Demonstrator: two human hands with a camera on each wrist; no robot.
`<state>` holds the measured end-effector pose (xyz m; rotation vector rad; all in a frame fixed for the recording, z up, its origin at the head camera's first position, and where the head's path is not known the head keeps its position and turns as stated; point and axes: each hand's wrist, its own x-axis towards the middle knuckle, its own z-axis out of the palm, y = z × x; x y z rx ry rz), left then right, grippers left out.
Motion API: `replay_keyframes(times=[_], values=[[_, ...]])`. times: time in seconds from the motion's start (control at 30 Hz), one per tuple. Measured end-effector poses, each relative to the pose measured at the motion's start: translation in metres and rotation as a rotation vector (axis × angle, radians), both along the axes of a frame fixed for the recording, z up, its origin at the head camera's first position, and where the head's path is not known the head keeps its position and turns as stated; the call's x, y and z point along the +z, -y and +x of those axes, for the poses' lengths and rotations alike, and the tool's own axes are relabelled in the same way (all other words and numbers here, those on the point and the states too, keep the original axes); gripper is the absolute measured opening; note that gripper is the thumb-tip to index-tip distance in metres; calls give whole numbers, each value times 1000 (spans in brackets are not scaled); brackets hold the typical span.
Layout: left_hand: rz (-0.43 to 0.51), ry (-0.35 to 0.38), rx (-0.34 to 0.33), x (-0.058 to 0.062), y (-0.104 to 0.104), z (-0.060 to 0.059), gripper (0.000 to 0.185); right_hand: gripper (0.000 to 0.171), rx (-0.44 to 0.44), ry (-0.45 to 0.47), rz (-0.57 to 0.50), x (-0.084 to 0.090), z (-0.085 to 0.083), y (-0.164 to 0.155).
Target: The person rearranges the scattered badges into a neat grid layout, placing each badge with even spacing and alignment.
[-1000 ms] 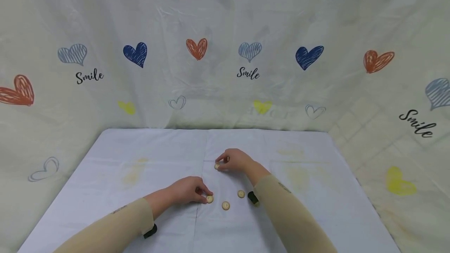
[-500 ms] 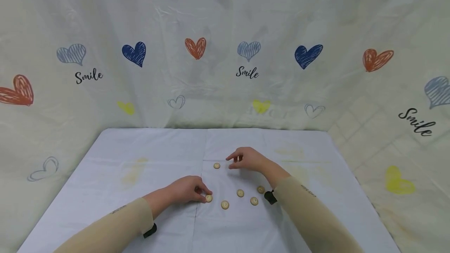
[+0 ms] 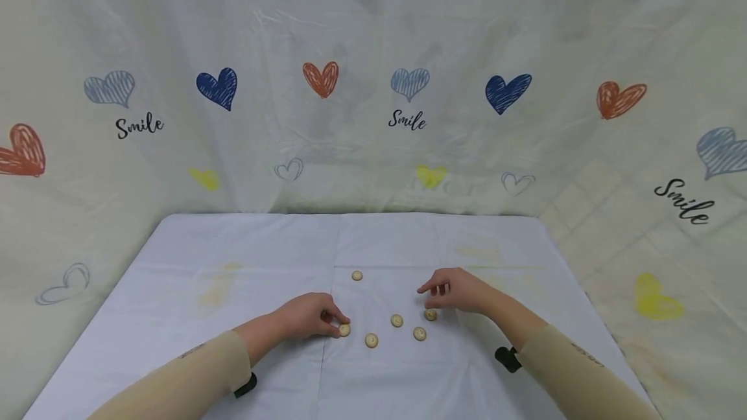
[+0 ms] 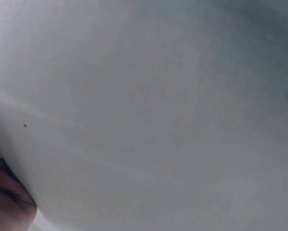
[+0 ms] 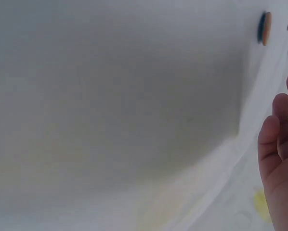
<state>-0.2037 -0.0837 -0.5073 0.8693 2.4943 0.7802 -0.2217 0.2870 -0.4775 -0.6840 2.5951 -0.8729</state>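
Beside the table's middle crease, my left hand (image 3: 312,316) pinches a small round wooden disc (image 3: 344,330) between thumb and fingertips, low on the cloth. Only part of that hand (image 4: 9,202) shows in the left wrist view. My right hand (image 3: 458,289) hovers with loosely bent fingers just above another tan disc (image 3: 430,315), and nothing shows in its grasp. Its fingers (image 5: 268,144) look relaxed in the right wrist view, where a disc (image 5: 266,29) lies past them. More discs rest between the hands: one (image 3: 397,321), another (image 3: 419,334) and a third (image 3: 371,340).
A lone disc (image 3: 357,275) lies farther back on the white tablecloth (image 3: 262,245). Behind the table hangs a pale curtain (image 3: 362,148) printed with hearts and "Smile". A dark band (image 3: 508,359) sits at the right sleeve cuff.
The right hand has let go of the back disc, leaving it on the cloth, and moved right and nearer. Two discs its arm had hidden now show. The left hand stays put.
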Motion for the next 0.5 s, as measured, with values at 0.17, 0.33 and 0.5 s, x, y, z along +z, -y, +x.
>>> replay_keyframes(times=[0.17,0.33,0.5], values=[[4,-5,4,1,1,1,24,26,4,-11,-19,-3,9,-14],[9,-4,3,-1,2,0,24,25,22,-22,-1,-4,10,-14],[2,-12,4,-4,2,-1,24,24,38,-35,47,-9,10,-10]])
